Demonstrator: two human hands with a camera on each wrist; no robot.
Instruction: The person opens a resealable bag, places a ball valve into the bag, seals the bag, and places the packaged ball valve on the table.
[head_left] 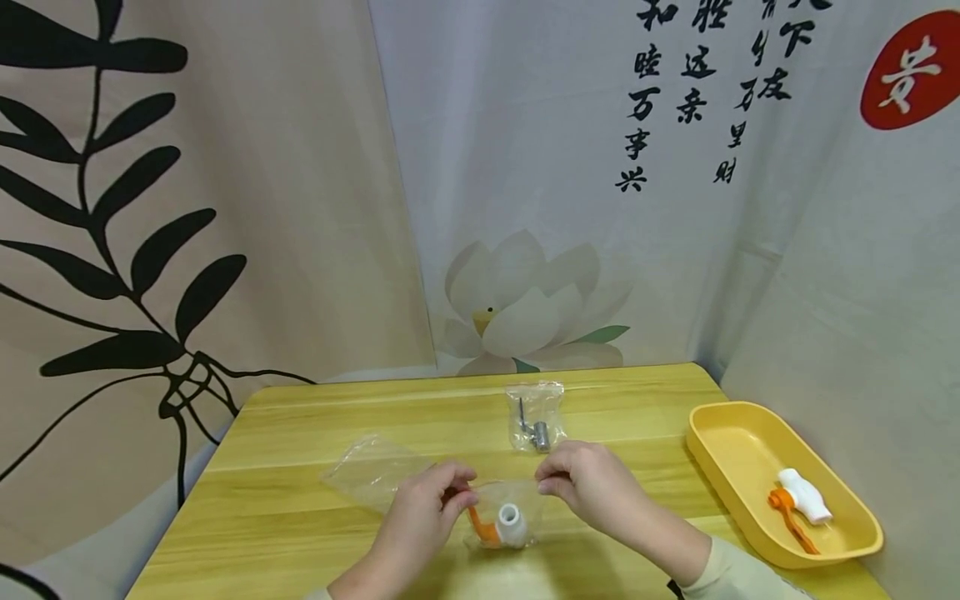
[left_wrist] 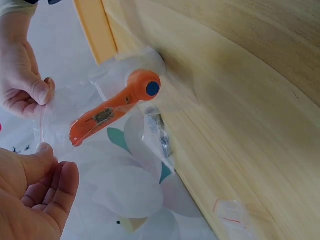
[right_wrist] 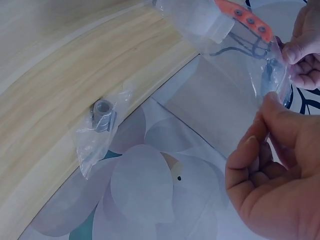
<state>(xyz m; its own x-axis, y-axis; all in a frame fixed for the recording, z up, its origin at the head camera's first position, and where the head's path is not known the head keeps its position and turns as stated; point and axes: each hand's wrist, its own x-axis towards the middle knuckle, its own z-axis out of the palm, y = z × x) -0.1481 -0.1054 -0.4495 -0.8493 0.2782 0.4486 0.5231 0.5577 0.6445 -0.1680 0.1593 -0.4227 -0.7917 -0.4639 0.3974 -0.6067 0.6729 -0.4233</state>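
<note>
A clear zip bag [head_left: 531, 498] hangs between my two hands over the wooden table [head_left: 285, 500]. Inside it is a white plastic valve [head_left: 512, 528] with an orange lever handle [left_wrist: 112, 110], which bears a blue dot at its round end. My left hand [head_left: 426, 518] pinches one top corner of the bag between thumb and fingers. The opposite corner is pinched by my right hand [head_left: 596, 485], also thumb against fingers. In the right wrist view, the bag's upper edge stretches between the fingertips of the right hand [right_wrist: 280, 160] and the left hand [right_wrist: 306, 55].
Farther back on the table lies a small clear bag [head_left: 536, 408] with grey metal parts. A flat clear bag [head_left: 375, 471] rests left of my hands. At the right, a yellow tray [head_left: 738, 467] holds another white valve [head_left: 805, 496] with an orange handle. A printed curtain hangs behind.
</note>
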